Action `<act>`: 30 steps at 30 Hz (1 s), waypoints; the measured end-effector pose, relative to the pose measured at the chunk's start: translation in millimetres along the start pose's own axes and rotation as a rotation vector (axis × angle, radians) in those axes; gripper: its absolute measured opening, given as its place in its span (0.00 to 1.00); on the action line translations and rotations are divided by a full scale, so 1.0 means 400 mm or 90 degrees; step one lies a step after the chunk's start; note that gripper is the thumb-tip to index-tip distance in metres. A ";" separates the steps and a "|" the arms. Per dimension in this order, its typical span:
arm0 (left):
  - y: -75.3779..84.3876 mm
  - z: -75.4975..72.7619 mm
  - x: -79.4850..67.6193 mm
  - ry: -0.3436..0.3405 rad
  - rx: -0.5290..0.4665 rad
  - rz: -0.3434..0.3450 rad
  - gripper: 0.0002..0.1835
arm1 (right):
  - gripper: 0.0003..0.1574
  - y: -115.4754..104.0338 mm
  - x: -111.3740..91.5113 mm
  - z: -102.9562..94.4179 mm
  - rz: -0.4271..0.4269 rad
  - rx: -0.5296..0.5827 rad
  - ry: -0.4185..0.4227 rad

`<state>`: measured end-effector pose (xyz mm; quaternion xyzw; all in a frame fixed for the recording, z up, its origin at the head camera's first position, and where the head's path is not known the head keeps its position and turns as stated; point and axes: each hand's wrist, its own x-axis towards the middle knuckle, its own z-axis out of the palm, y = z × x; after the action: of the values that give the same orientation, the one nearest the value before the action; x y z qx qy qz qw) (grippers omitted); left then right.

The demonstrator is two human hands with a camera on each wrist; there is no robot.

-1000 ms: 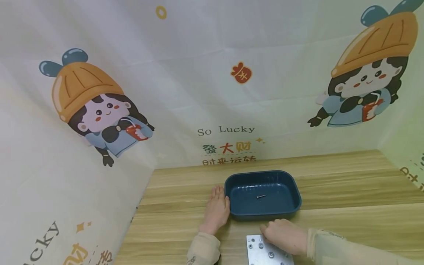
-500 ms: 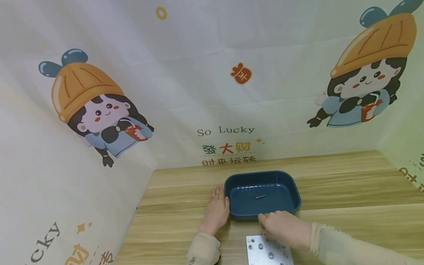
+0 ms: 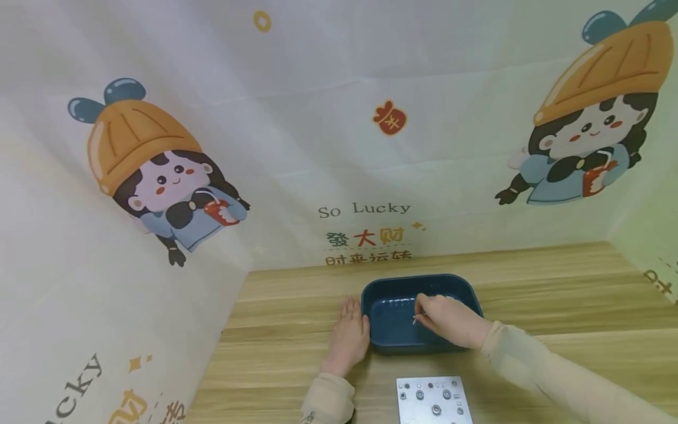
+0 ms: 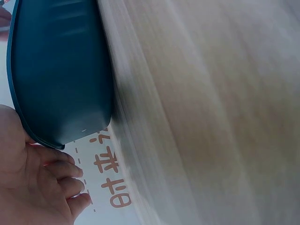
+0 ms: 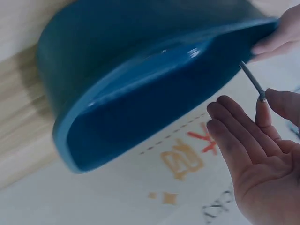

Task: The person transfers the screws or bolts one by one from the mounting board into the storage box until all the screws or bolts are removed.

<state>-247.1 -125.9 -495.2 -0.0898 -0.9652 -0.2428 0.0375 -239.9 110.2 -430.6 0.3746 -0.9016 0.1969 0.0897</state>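
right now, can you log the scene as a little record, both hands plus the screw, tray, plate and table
left hand: on the table, beside the tray's left end
right hand: above the tray, thumb and finger pinching a screw
screw: metal, pinched near one end, tilted
tray: dark blue, on the table, floor partly hidden by the right hand
plate: flat metal with small round fittings, nearer the person than the tray, lower edge out of view
backdrop: white, printed with cartoon figures

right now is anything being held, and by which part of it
A metal screw, pinched at one end by the right hand; the left hand lies against the blue tray.
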 end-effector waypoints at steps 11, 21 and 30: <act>-0.009 0.008 -0.008 0.006 0.012 -0.002 0.28 | 0.03 0.082 0.085 -0.014 0.060 0.003 -0.094; -0.002 0.010 -0.002 0.008 0.011 0.003 0.28 | 0.10 0.105 0.147 -0.007 0.083 -0.031 -0.168; -0.002 0.009 -0.003 0.017 0.013 0.004 0.28 | 0.07 0.095 0.168 0.017 0.074 -0.065 -0.211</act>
<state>-246.1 -125.1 -499.0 -0.0892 -0.9667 -0.2342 0.0522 -314.3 88.6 -427.0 0.3442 -0.9329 0.0915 -0.0527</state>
